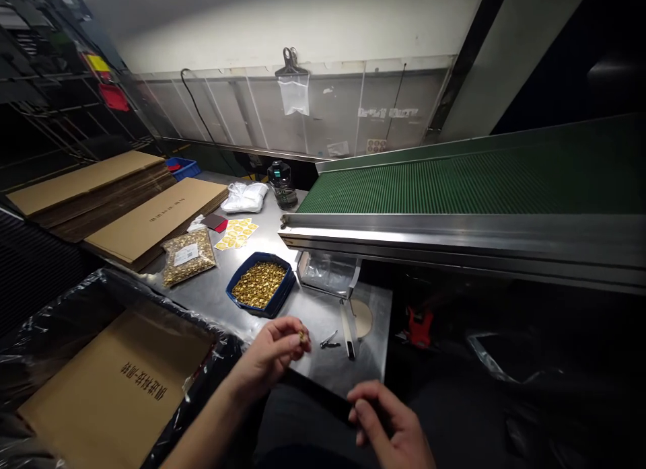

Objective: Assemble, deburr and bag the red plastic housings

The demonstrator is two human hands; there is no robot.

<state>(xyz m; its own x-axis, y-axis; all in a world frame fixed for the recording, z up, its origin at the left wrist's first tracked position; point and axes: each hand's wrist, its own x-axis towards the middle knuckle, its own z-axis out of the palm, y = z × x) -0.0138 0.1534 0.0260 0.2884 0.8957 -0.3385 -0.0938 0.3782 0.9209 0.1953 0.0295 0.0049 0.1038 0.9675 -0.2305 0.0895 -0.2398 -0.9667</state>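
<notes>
My left hand (276,351) is closed in a pinch on a small gold-coloured metal piece (302,336), at the table's near edge. Lower right, my right hand (386,422) is held with curled fingers, thumb against forefinger; whatever may be between them is hidden. Beyond the left hand stands a blue bin (233,301) filled with small gold-coloured metal parts (260,284). To the right of that hand lie what looks like a nail clipper (330,344) and a white-handled utility knife (347,329), beside a beige round disc (363,319).
A green ribbed conveyor (393,186) slopes up to the right. A box of clear bags (328,274) sits beneath its end. On the left are a bag of gold parts (189,257), yellow stickers (236,233), stacked cardboard (156,217) and a lined carton (116,381). A bottle (281,185) stands behind.
</notes>
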